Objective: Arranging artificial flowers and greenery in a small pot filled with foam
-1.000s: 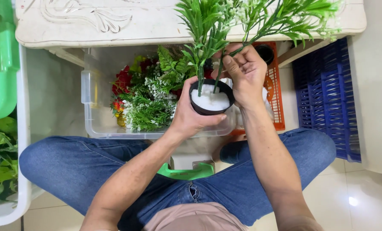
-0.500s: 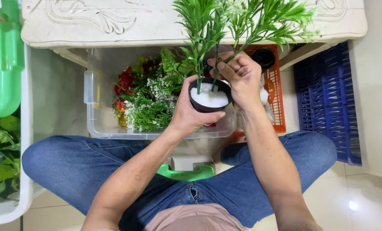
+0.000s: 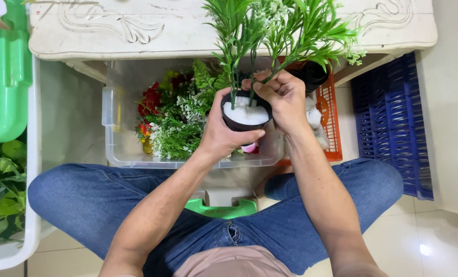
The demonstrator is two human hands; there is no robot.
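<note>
My left hand (image 3: 221, 134) cups the black pot (image 3: 244, 115) over the clear bin (image 3: 117, 154); my right hand (image 3: 285, 100) pinches green stems (image 3: 270, 31) into its white filler — planting, I judge. Next calls for a straight push. Table edge (image 3: 229, 48) crowds twelve o'clock; six is free.

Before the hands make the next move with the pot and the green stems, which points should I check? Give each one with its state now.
1. Left hand grips the black pot: ok.
2. Right hand pinches the green stems: ok.
3. Stems stand in the white filling: ok.
4. Stems seated deep: cannot tell.
5. Pot held level: cannot tell.
6. Pot held over the clear bin: ok.
</note>
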